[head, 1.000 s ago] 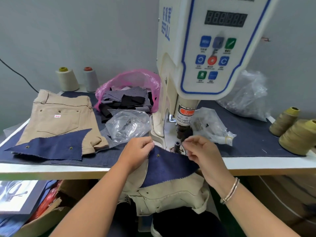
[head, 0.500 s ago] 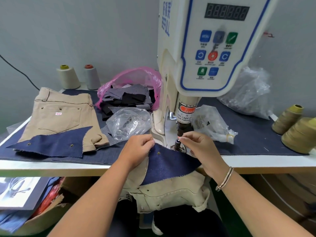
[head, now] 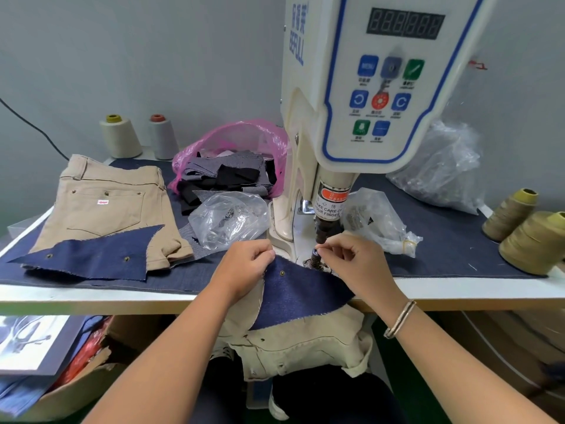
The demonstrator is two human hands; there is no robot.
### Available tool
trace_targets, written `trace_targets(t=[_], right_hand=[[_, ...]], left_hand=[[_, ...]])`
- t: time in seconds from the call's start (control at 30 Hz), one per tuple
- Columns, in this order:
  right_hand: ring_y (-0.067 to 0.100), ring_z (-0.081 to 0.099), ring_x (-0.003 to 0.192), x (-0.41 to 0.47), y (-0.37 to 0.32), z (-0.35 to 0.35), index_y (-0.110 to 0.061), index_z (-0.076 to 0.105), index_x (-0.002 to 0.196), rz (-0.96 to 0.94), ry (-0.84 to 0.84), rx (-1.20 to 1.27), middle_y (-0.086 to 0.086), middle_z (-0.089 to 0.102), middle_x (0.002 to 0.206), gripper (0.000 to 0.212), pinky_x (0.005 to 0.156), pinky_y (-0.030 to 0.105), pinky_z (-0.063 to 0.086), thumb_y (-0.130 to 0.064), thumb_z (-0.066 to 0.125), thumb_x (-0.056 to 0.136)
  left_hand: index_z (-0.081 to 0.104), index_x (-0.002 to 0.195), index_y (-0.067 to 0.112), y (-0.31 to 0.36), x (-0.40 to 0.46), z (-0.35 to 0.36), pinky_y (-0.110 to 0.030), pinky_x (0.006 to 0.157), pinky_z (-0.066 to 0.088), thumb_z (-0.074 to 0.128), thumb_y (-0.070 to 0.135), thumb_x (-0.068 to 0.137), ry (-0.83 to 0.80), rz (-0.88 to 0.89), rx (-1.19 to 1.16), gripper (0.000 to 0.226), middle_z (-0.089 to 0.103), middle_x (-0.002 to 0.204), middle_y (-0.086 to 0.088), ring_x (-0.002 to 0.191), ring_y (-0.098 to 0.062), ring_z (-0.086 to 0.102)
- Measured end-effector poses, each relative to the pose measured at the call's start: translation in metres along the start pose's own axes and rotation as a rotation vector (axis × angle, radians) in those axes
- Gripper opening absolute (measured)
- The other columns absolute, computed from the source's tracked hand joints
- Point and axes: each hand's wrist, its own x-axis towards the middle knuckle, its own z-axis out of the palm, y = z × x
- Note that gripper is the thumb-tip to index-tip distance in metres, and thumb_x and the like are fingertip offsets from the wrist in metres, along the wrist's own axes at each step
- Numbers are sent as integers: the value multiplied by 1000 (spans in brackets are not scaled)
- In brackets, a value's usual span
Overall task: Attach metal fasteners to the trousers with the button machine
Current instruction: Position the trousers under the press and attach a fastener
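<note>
The white button machine (head: 351,87) stands at the table's centre, its dark punch (head: 325,228) above a small lower die (head: 314,259). A navy denim piece (head: 302,292) with one metal fastener (head: 282,273) lies over beige trousers (head: 293,344) that hang off the table's front edge. My left hand (head: 244,267) grips the denim's left edge with curled fingers. My right hand (head: 354,261) pinches something small at the top of the die, just under the punch; what it pinches is hidden by the fingertips.
Another beige pair (head: 104,206) with a denim piece (head: 88,255) lies at the left. A pink bag of fabric scraps (head: 232,166), clear bags of fasteners (head: 229,218) (head: 376,221) and thread cones (head: 535,240) (head: 119,136) surround the machine. Boxes (head: 46,377) sit under the table.
My right hand has moved up and left from the denim's edge to the die under the punch. My left hand keeps its hold on the denim.
</note>
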Motion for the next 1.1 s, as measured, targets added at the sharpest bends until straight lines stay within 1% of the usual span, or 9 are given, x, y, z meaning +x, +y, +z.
trace_targets(t=[0.07, 0.23, 0.43, 0.57, 0.67, 0.77, 0.87, 1.0, 1.1], right_hand=[[-1, 51, 64, -1, -1, -1, -22, 72, 79, -41, -4, -41, -14, 50, 60, 12, 58, 7, 37, -9, 73, 80], [5, 56, 70, -19, 5, -10, -29, 65, 80, 80, 42, 101, -11, 64, 73, 21, 63, 13, 43, -9, 64, 85], [8, 58, 82, -47, 20, -14, -28, 65, 91, 264, -173, -20, -7, 66, 80, 3, 74, 22, 45, -29, 63, 88], [3, 52, 75, -56, 19, -21, -34, 57, 65, 238, -148, -73, -14, 60, 68, 21, 66, 19, 35, -32, 65, 84], [2, 52, 83, -60, 17, -25, -35, 56, 59, 264, -224, -45, -15, 61, 76, 26, 75, 20, 39, -34, 66, 83], [-1, 46, 99, -62, 16, -28, -38, 61, 67, 277, -374, -118, -23, 60, 94, 23, 93, 30, 35, -36, 57, 90], [-3, 38, 102, -63, 17, -33, -31, 68, 78, 273, -478, -112, -25, 58, 95, 26, 97, 32, 29, -37, 49, 95], [4, 37, 96, -60, 14, -36, -28, 48, 62, 317, -628, -75, -18, 49, 73, 35, 96, 33, 31, -39, 45, 96], [5, 37, 81, -55, 11, -39, -17, 36, 60, 292, -668, -58, -12, 37, 60, 43, 84, 24, 32, -36, 46, 97]], left_hand=[[37, 51, 25, 1, 0, 0, -31, 56, 28, 47, 28, 79, -4, -10, -15, 30, 35, 49, 9, 52, -8, 31], [39, 51, 23, 9, -2, -3, -23, 53, 30, 49, 25, 80, -97, -90, -220, 30, 35, 48, 10, 50, -9, 32], [46, 62, 15, 25, 2, -20, -17, 58, 31, 50, 26, 83, -302, -55, -300, 24, 42, 61, 6, 60, -7, 37], [44, 61, 16, 37, 3, -22, -14, 57, 30, 49, 26, 83, -342, -66, -289, 24, 39, 59, 12, 57, -4, 36], [42, 58, 19, 41, 1, -26, -22, 60, 27, 49, 25, 81, -352, -87, -304, 25, 38, 60, 9, 59, -9, 35], [40, 57, 19, 44, 1, -29, -40, 65, 15, 50, 24, 78, -358, -96, -306, 24, 30, 67, -10, 62, -36, 28], [39, 58, 17, 47, 2, -33, -46, 69, 8, 55, 31, 71, -383, -111, -324, 24, 26, 69, -17, 64, -46, 26], [31, 61, 14, 43, 6, -40, -39, 64, 15, 50, 27, 73, -425, -102, -361, 26, 23, 67, -12, 64, -30, 22], [32, 56, 20, 45, 12, -50, -31, 59, 21, 49, 25, 70, -493, -117, -325, 23, 25, 61, 2, 61, -14, 22]])
